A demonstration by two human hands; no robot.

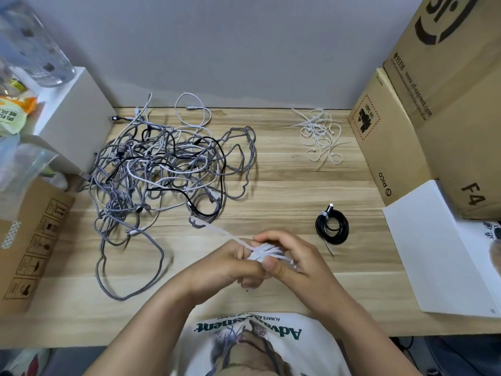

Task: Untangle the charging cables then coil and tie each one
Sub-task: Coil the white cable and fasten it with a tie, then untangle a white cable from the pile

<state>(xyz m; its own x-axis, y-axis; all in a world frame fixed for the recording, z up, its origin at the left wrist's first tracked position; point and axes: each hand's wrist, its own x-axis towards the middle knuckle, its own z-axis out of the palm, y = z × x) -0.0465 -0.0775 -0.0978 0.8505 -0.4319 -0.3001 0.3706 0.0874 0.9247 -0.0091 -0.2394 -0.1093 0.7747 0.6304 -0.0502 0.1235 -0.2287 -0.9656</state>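
So both hands are bunched together right in front of the person, over the near part of the desk. The left hand and the right hand both grip a small white cable bundle, fingers curled round it, with one loose end running up and left toward the big pile. Just right of the hands sits a black cable, already coiled and tied, lying flat. Farther back on the left is the tangled heap of cables, grey braided, white and black all mixed. At the back right, a loose pile of white zip ties, next to cardboard boxes.
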